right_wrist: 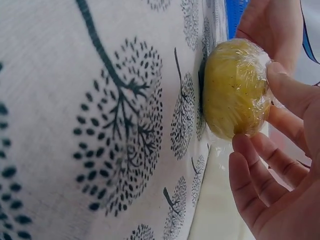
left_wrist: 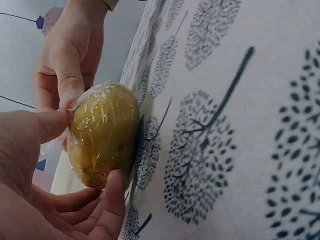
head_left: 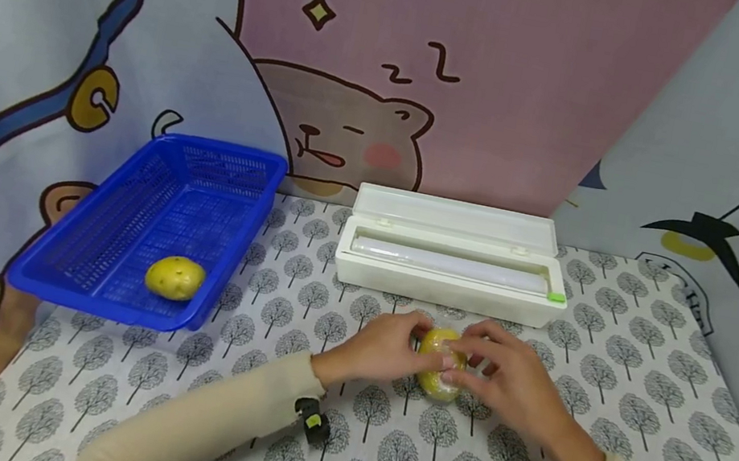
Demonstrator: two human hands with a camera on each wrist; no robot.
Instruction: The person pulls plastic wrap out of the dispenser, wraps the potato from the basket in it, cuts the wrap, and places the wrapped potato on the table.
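Note:
A yellow potato [head_left: 438, 390] wrapped in clear, wrinkled cling film lies on the patterned tablecloth. My left hand [head_left: 382, 348] holds it from the left, thumb across the near side and fingers at the far side. From the right, my right hand [head_left: 520, 384] grips it too, its thumb pressing the film close to the left thumb. The right wrist view shows the wrapped potato [right_wrist: 235, 90] between the right thumb and fingertips. Film bunches by the thumbs in the left wrist view, where the potato [left_wrist: 107, 135] touches or nearly touches the cloth.
Behind the hands stands a white cling film dispenser [head_left: 441, 287], lid raised, a film roll [head_left: 449, 264] inside and a green tab at its right end. To the left is a blue plastic basket [head_left: 107, 305] holding one bare potato [head_left: 175, 278]. A cartoon-printed curtain [head_left: 511, 83] hangs behind.

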